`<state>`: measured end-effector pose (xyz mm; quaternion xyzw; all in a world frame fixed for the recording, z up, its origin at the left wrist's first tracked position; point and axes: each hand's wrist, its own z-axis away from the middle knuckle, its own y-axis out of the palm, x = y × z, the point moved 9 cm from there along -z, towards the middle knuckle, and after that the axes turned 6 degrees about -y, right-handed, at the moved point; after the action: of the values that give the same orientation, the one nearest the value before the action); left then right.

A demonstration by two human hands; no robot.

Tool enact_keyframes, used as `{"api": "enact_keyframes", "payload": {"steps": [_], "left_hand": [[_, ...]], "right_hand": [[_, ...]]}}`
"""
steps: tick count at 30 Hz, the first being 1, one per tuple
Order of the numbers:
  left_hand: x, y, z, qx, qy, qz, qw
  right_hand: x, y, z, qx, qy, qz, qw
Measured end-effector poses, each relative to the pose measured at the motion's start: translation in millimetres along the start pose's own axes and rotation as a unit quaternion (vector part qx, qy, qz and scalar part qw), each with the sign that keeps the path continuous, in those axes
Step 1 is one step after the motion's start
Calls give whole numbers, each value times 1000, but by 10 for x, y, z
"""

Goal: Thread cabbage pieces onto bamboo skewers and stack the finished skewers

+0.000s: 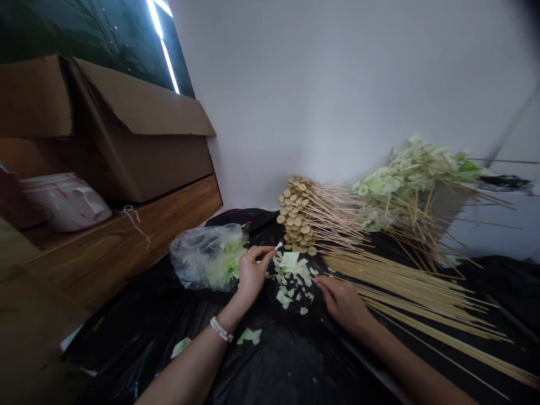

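Observation:
My left hand (252,271) is closed in a pinch on a small pale cabbage piece (278,246). My right hand (340,298) is closed on a thin bamboo skewer, whose tip (313,278) pokes out past the fingers; the rest is mostly hidden. Between my hands, cut cabbage pieces (291,263) lie scattered on black plastic sheeting (270,371). A clear plastic bag (189,259) with shredded pale-green leaves inside sits just left of my left hand. Bare bamboo skewers (405,281) lie in a spread bundle beside my right hand.
Skewers threaded with round pale slices (297,211) are stacked against the white wall (329,90). Further right is a pile of leaf-loaded skewers (405,174). A cardboard box (156,157) and a white tub (65,199) stand on a wooden surface (185,205) at left.

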<state>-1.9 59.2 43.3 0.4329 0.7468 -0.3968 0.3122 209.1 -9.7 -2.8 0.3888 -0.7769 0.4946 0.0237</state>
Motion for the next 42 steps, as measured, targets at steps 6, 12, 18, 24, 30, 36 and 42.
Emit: {"api": "enact_keyframes", "payload": {"steps": [6, 12, 18, 24, 30, 36, 42], "left_hand": [[-71, -13, 30, -4, 21, -9, 1000], [-94, -15, 47, -7, 32, -15, 999], [-114, 184, 133, 56, 10, 25, 998], [-71, 145, 74, 46, -8, 51, 998], [41, 57, 3, 14, -31, 77, 996], [267, 228, 53, 31, -147, 262, 953], [325, 497, 201, 145, -269, 330, 893]], "right_hand": [[8, 41, 11, 16, -3, 10, 1000], [33, 24, 7, 5, -15, 9, 1000], [125, -51, -16, -43, -39, 19, 998], [112, -43, -56, -38, -22, 1, 999], [79, -78, -59, -40, -7, -23, 999], [72, -116, -34, -74, -16, 1, 997], [96, -86, -38, -64, -28, -11, 997]]}}
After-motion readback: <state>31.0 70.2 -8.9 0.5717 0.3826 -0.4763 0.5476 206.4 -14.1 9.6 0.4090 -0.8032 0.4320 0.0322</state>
